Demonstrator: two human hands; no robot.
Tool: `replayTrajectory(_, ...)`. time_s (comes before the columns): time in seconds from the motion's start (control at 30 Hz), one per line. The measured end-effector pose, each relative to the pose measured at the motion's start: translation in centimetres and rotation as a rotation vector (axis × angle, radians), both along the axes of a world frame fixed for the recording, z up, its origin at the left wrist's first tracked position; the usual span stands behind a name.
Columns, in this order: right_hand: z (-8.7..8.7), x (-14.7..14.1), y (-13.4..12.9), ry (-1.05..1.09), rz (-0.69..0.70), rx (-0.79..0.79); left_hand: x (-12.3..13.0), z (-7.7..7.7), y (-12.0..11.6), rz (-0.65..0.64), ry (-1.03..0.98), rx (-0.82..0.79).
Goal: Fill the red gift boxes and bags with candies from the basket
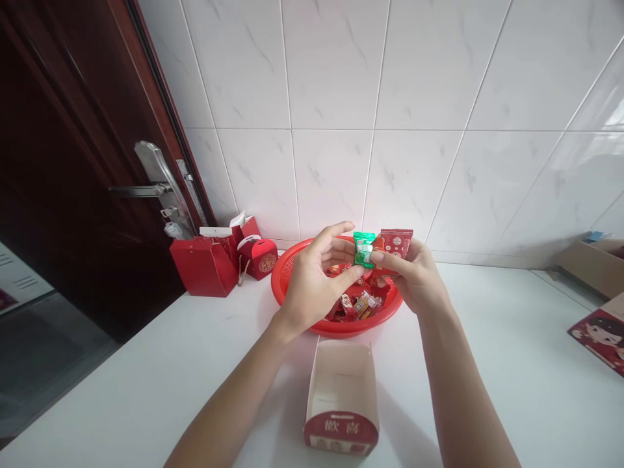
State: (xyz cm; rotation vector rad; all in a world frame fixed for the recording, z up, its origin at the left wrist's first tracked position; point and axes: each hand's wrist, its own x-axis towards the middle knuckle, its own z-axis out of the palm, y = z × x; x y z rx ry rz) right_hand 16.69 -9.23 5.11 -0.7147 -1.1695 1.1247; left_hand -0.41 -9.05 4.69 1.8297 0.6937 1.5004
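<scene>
Both my hands are raised over a red plastic basket [336,328] of wrapped candies. Between them is a small green-wrapped candy [363,250]. My left hand [312,283] has its thumb and bent fingers at the candy's left edge, its index finger lifted away. My right hand [414,276] pinches a dark red candy packet [397,242] and an orange-red wrapper, and its thumb tip also touches the green candy. Nearer me stands an open-topped paper gift box [341,432], red at the front, with nothing visible inside its pale interior.
Red gift boxes [203,268] stand at the left near the tiled wall [331,175]. A brown door [97,130] with a metal handle is on the left. A cardboard box [585,266] and a printed red box [602,335] lie on the white table [497,338] at right.
</scene>
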Motion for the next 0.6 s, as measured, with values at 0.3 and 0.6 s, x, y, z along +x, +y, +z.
replayTrajectory(0.3,-0.07,0.26,0.11,-0.033,0.008,0.002,0.05,-0.26,0.24,0.007,0.04,0.04)
replayTrajectory(0.6,0.11,0.69,-0.1,-0.062,0.068,0.046,0.32,-0.37,0.38,-0.034,-0.03,-0.012)
